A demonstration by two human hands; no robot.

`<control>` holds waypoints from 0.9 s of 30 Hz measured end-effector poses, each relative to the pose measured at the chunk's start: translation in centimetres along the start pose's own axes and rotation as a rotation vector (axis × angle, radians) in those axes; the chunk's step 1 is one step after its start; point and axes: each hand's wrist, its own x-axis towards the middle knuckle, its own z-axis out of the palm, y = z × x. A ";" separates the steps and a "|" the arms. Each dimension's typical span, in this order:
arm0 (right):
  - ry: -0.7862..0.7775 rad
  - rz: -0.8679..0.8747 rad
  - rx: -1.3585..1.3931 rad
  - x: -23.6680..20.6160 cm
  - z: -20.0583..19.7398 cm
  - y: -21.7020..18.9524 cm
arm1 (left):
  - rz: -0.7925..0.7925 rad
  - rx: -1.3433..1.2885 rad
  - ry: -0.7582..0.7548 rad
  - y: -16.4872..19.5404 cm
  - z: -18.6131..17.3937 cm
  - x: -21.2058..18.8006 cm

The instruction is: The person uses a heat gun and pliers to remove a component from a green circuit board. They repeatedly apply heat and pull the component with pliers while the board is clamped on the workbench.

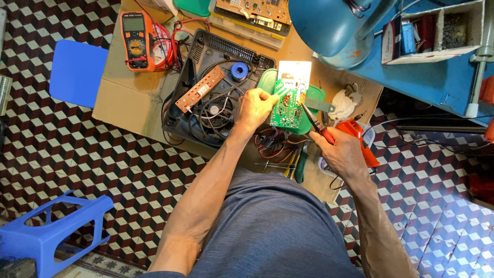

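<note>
The left hand is pinching the green circuit board by its left edge, holding it upright; the right hand is gripping red-handled pliers, their tip touching the board's right side.

Both bare forearms reach forward from the body over the counter's near edge. The left hand is raised, its fingers curled and thumb pressed in a closed grip. The right hand sits lower and nearer, knuckles up, fist closed.
</note>
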 end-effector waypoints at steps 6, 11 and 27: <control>0.099 -0.019 0.137 -0.4 0.7 0.1 | -0.032 -0.017 -0.044 -0.5 0.1 -0.3; 0.056 0.030 0.172 -0.2 1.0 -0.2 | 0.041 -0.095 -0.055 -0.7 0.8 -0.1; -0.022 0.147 0.208 0.0 -0.3 -0.5 | -0.085 -0.724 -0.221 -1.7 1.4 -1.8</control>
